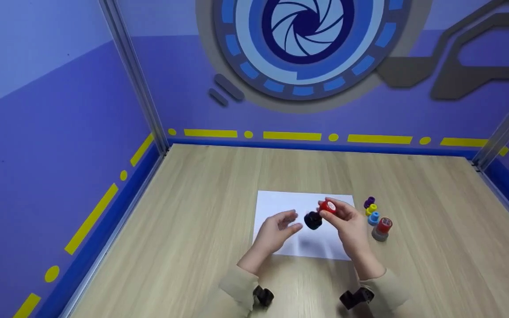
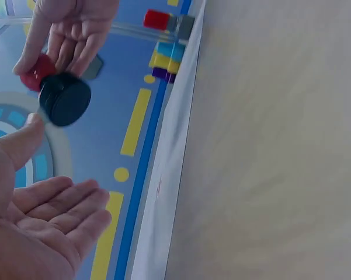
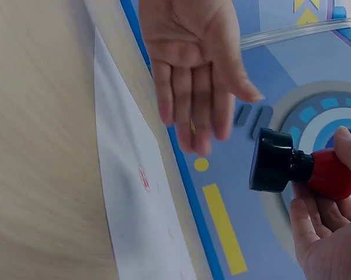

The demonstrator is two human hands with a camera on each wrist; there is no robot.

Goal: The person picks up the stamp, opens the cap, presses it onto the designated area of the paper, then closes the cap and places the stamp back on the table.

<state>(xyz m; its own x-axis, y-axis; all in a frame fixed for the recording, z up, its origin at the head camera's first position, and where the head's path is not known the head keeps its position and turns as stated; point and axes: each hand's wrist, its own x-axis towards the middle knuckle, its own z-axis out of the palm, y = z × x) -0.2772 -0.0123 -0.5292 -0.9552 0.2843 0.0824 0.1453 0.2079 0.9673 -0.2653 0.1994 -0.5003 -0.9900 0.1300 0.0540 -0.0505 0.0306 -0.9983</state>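
Above a white sheet of paper (image 1: 273, 199), my right hand (image 1: 352, 226) grips a round stamp (image 1: 313, 220) by its red knob handle, fingers and thumb around it. The stamp's black round end points toward my left hand (image 1: 275, 232), tilted off upright. That left hand is held with straight, relaxed fingers and holds nothing; its palm shows in the left wrist view. A gap separates it from the stamp in the right wrist view. A small red print (image 3: 144, 179) shows on the paper there, with fainter marks nearby.
Right of the paper stand small purple (image 1: 370, 202), yellow (image 1: 371, 209) and blue (image 1: 374, 218) stamps in a row. Nearer me is a larger stamp with a red top (image 1: 383, 229) and grey base. Blue-purple panels (image 1: 184, 84) wall the wooden table (image 1: 192, 212).
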